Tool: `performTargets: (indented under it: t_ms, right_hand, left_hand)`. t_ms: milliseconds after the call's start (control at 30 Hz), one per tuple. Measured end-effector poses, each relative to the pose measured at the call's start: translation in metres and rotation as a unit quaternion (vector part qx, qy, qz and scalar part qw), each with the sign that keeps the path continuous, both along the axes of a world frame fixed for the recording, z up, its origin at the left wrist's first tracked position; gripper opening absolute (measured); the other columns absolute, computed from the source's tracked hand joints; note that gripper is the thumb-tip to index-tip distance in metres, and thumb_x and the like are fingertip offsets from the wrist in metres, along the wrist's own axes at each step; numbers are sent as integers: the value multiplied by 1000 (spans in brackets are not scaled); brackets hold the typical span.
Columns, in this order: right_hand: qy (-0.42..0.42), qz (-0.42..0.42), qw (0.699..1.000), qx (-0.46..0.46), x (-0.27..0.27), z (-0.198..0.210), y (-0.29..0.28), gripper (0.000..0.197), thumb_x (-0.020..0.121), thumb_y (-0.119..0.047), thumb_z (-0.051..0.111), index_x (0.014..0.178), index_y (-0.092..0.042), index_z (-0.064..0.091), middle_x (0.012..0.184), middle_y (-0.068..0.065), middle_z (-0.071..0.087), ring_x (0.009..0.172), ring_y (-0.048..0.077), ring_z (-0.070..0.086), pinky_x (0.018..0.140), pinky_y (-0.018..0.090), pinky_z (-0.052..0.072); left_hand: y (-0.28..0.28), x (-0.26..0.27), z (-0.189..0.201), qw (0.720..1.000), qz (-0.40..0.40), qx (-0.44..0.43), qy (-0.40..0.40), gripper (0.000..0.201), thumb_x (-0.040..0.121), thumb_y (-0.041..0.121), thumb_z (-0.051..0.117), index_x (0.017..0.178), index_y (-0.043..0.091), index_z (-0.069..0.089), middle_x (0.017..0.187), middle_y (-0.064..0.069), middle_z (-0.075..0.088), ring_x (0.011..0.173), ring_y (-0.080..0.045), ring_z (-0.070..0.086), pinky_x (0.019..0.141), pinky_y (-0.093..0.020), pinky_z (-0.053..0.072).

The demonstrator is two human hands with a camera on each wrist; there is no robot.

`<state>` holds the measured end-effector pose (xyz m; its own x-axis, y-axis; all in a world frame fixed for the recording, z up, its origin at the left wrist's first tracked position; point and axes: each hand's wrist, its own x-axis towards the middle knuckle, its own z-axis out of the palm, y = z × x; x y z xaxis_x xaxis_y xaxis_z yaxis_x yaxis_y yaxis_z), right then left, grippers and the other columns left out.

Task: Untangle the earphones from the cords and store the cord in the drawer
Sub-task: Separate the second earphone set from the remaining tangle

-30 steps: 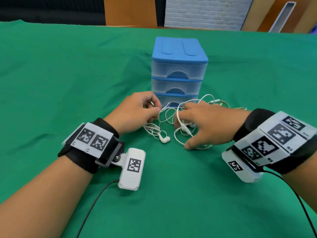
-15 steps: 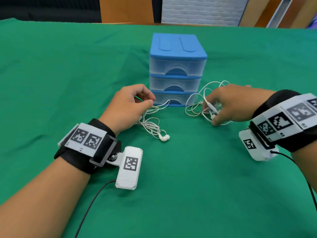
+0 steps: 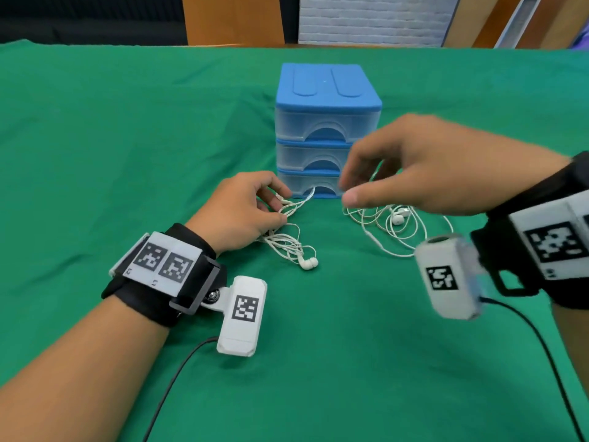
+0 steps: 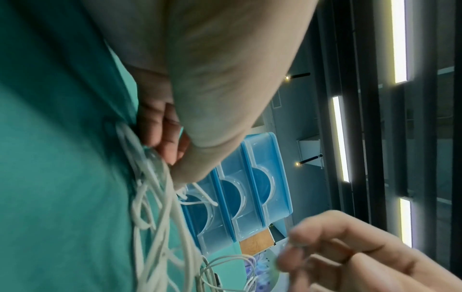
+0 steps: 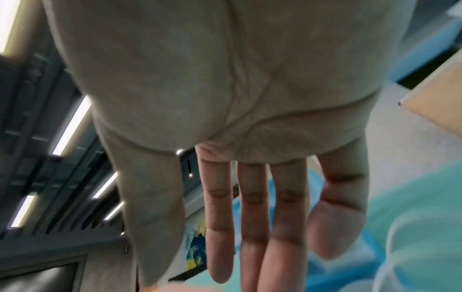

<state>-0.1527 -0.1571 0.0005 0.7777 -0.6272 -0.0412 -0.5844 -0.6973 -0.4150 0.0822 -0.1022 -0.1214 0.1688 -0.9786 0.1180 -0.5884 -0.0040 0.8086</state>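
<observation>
A tangled white cord bundle [image 3: 287, 245] ending in a pair of earbuds [image 3: 307, 263] lies in front of the blue three-drawer unit [image 3: 328, 122]. My left hand [image 3: 280, 208] pinches its upper strands beside the bottom drawer [image 3: 318, 186]; the left wrist view shows the fingers [image 4: 162, 142] curled on the cord [image 4: 155, 197]. A second set of loose white earphones [image 3: 395, 224] lies apart on the cloth to the right. My right hand [image 3: 347, 186] hovers blurred above them, level with the lower drawers, fingers [image 5: 252, 217] straight and holding nothing.
All three drawers look closed. The green cloth [image 3: 127, 138] covers the whole table. Black cables trail from both wrist cameras toward the near edge. Wooden panels and a white brick wall stand beyond the far edge.
My right hand has let go of the earphones on the right and lifted up and left toward the drawer unit. My left hand still pinches its bundle in the same place.
</observation>
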Motion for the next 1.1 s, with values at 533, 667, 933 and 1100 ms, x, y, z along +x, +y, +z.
performTargets:
  t_ms: [533,667,933,1100]
  right_hand:
    - [-171,-26,982,76,24,-65,-24,23,94,-29,68,78,-14,73,51,-9,49,49,8,39,50,21,33]
    - [-349,-78,925,124,19,-74,-26,23,95,-22,66,77,-11,74,54,1,49,50,17,38,50,24,32]
    - [-573,-194,793,76,3,-74,-33,27,85,-19,67,60,-24,73,78,17,68,56,6,45,58,18,33]
    - [-605,-225,760,76,-5,-76,-35,26,80,-19,63,55,-23,68,71,2,66,76,18,57,65,26,38]
  left_hand:
    - [3,-7,7,966,-115,-124,193,38,79,4,79,113,6,64,95,-6,67,85,-17,60,85,-27,52]
    - [3,-9,2,980,-157,4,125,38,78,9,84,111,8,66,88,0,62,79,-16,54,77,-30,47]
    - [1,-7,2,969,-61,-68,232,12,92,14,68,95,3,71,82,-11,63,68,-14,51,62,-28,42]
    - [-2,-4,2,940,-9,-133,313,10,96,20,60,96,15,68,88,2,68,82,-11,59,80,-33,43]
